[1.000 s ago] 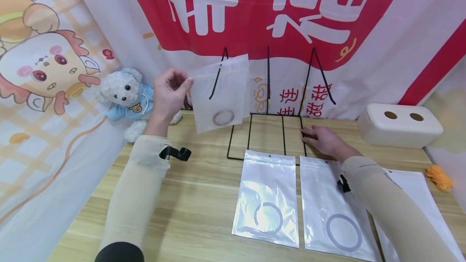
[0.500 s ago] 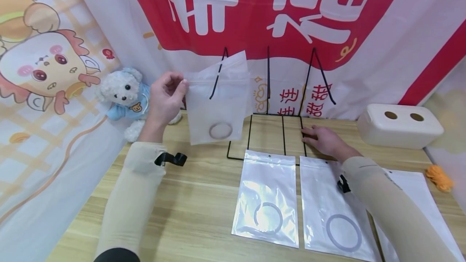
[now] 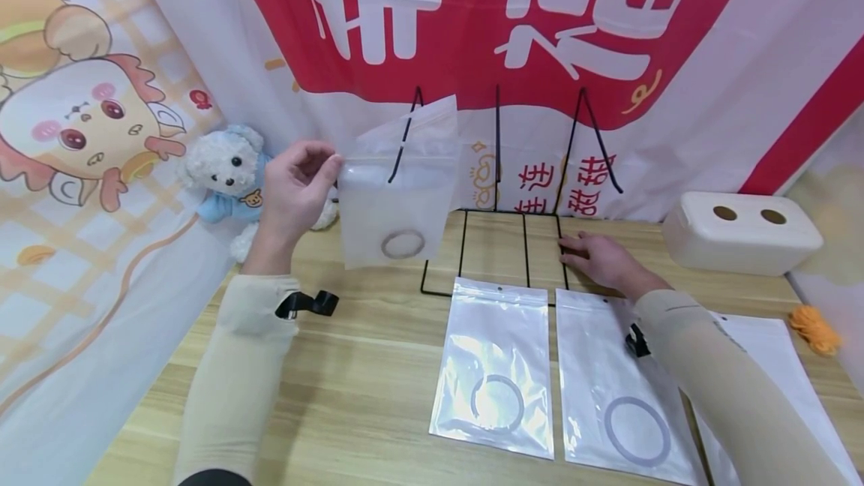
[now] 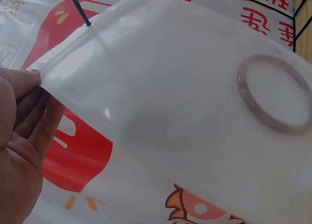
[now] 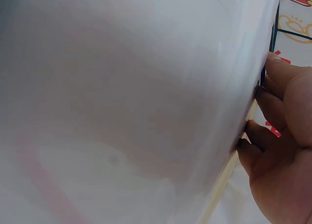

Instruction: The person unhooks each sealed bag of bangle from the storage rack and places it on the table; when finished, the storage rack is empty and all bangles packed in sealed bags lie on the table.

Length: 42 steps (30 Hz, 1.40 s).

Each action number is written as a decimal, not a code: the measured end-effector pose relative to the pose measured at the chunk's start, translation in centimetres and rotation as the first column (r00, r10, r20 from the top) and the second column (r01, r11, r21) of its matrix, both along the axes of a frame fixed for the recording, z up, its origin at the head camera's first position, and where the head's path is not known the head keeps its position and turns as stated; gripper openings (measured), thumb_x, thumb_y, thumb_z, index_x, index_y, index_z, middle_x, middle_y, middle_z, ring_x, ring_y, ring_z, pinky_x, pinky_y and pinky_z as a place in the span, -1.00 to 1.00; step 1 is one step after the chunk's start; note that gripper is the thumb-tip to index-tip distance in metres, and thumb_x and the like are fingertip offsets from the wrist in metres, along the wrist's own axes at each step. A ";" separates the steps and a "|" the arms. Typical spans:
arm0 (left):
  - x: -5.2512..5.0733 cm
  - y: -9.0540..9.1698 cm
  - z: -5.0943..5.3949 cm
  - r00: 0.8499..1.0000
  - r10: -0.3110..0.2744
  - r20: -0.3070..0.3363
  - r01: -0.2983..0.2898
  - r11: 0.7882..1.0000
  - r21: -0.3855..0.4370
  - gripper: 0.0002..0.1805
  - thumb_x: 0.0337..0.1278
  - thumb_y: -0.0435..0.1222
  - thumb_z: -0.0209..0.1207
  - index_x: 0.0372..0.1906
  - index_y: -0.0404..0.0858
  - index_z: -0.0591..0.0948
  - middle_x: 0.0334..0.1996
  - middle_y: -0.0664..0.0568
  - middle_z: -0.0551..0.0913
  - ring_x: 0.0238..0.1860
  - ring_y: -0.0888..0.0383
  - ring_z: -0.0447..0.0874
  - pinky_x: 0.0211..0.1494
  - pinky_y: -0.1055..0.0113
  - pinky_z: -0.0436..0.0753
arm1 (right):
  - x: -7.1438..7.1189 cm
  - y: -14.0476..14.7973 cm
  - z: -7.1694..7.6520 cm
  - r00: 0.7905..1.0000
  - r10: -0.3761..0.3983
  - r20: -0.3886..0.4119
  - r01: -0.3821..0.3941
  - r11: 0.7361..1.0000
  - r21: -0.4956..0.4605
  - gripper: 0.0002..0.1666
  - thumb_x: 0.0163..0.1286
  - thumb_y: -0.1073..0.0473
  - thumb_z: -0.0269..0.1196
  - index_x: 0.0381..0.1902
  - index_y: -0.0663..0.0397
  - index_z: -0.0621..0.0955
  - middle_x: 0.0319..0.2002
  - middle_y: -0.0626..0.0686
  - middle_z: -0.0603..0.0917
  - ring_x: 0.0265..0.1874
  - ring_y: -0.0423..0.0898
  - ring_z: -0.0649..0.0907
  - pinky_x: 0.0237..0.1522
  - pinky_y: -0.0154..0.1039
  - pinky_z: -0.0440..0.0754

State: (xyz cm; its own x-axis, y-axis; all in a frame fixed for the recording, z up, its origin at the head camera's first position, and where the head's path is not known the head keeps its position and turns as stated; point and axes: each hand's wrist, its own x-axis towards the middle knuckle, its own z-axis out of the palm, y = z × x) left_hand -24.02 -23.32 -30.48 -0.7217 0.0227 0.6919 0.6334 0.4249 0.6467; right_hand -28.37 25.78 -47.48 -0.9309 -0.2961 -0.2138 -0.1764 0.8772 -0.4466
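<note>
My left hand (image 3: 297,190) pinches the upper left edge of a frosted zip bag (image 3: 364,208) between thumb and fingers. A ring-shaped bangle (image 4: 248,100) shows through it. The bag hangs on the left prong (image 3: 400,160) of a black wire display rack (image 3: 526,250), the prong end poking out in front. Another translucent bag lies behind it, mostly hidden. My right hand (image 3: 601,257) rests at the right side of the rack's base, its fingers touching the wire. The right wrist view is largely filled by a blurred bag, with the fingertips partly hidden behind its edge.
Zip bags with rings, one centre (image 3: 496,366) and one right (image 3: 607,388), lie flat before the rack. A third bag (image 3: 776,366) is partly under the right sleeve. A white box (image 3: 742,235), an orange yarn piece (image 3: 813,328) and a teddy bear (image 3: 229,163) stand around.
My left hand has drawn toward me and slightly left and down, pulling the front bag's left edge along and fanning it from the one behind. The right hand has stayed still.
</note>
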 end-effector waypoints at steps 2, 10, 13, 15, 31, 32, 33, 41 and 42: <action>0.2 0.0 0.0 1.000 -0.006 0.002 0.006 1.000 -0.003 -0.80 0.47 -0.40 0.30 -0.09 -0.54 0.70 -0.28 0.36 0.69 -0.30 0.32 0.66 -0.19 0.57 0.68 | 0.0 0.0 0.0 1.000 0.002 -0.001 -0.002 1.000 0.002 -0.33 0.72 -0.05 0.16 0.65 -0.01 0.38 0.65 0.53 0.12 0.61 0.57 0.17 0.62 0.49 0.12; 0.8 -0.3 -0.2 0.999 -0.048 -0.023 0.049 0.998 0.025 -0.83 0.42 -0.47 0.32 -0.08 -0.57 0.70 -0.27 0.39 0.73 -0.30 0.32 0.70 -0.18 0.56 0.72 | -0.2 -0.1 -0.1 1.000 -0.014 0.015 0.014 1.000 0.006 -0.34 0.73 -0.06 0.15 0.65 -0.03 0.38 0.66 0.52 0.11 0.62 0.56 0.16 0.62 0.50 0.11; 1.0 -0.4 -0.4 0.998 -0.061 -0.031 0.062 0.997 0.037 -0.83 0.40 -0.50 0.32 -0.07 -0.59 0.69 -0.26 0.41 0.74 -0.31 0.32 0.70 -0.17 0.57 0.72 | -0.2 -0.1 -0.1 1.000 -0.018 0.018 0.018 1.000 0.001 -0.34 0.73 -0.05 0.15 0.65 -0.03 0.38 0.67 0.51 0.11 0.63 0.56 0.16 0.63 0.49 0.11; 1.1 -0.4 -0.5 0.997 -0.066 -0.041 0.067 0.997 0.040 -0.84 0.40 -0.52 0.31 -0.07 -0.60 0.68 -0.26 0.41 0.74 -0.32 0.32 0.70 -0.18 0.57 0.71 | -0.2 -0.1 -0.1 1.000 -0.017 0.016 0.017 1.000 -0.001 -0.34 0.73 -0.06 0.15 0.65 -0.03 0.38 0.67 0.51 0.10 0.63 0.56 0.16 0.63 0.49 0.11; 1.8 -0.3 -1.4 0.991 -0.126 -0.050 0.134 0.969 0.208 -0.85 0.35 -0.56 0.31 -0.15 -0.67 0.65 -0.32 0.29 0.80 -0.36 0.34 0.71 -0.28 0.55 0.70 | -0.2 0.0 0.0 1.000 -0.013 0.025 0.014 1.000 -0.011 -0.32 0.72 -0.09 0.15 0.66 -0.04 0.36 0.67 0.51 0.09 0.63 0.56 0.14 0.62 0.50 0.10; 1.8 -0.4 -1.5 0.990 -0.134 -0.054 0.142 0.966 0.214 -0.84 0.35 -0.56 0.32 -0.15 -0.67 0.65 -0.31 0.29 0.80 -0.36 0.35 0.72 -0.28 0.55 0.71 | -0.2 0.0 0.0 1.000 -0.014 0.026 0.015 1.000 -0.012 -0.32 0.72 -0.09 0.15 0.66 -0.05 0.36 0.67 0.51 0.09 0.63 0.56 0.13 0.62 0.50 0.10; 1.9 -0.4 -1.5 0.989 -0.138 -0.057 0.147 0.965 0.219 -0.84 0.35 -0.54 0.33 -0.15 -0.66 0.66 -0.31 0.28 0.81 -0.35 0.35 0.74 -0.27 0.55 0.72 | -0.1 0.0 0.0 1.000 -0.014 0.026 0.014 1.000 -0.012 -0.32 0.72 -0.08 0.15 0.66 -0.04 0.36 0.67 0.51 0.09 0.63 0.56 0.13 0.62 0.50 0.10; 2.5 -0.6 -1.6 0.990 -0.132 -0.055 0.142 0.957 0.254 -0.95 0.35 -0.37 0.43 -0.17 -0.22 0.77 -0.30 0.16 0.83 -0.33 0.34 0.76 -0.29 0.56 0.71 | 0.0 -0.1 0.1 0.999 -0.017 0.029 0.017 1.000 -0.012 -0.32 0.73 -0.08 0.14 0.67 -0.05 0.36 0.68 0.51 0.08 0.63 0.56 0.13 0.62 0.50 0.08; 2.6 -0.5 -1.6 0.990 -0.134 -0.052 0.143 0.954 0.263 -0.96 0.35 -0.40 0.41 -0.17 -0.23 0.77 -0.30 0.16 0.83 -0.33 0.33 0.76 -0.29 0.55 0.71 | 0.0 -0.1 0.1 0.999 -0.020 0.033 0.020 1.000 -0.013 -0.32 0.73 -0.08 0.13 0.67 -0.05 0.35 0.68 0.51 0.07 0.64 0.56 0.12 0.63 0.50 0.07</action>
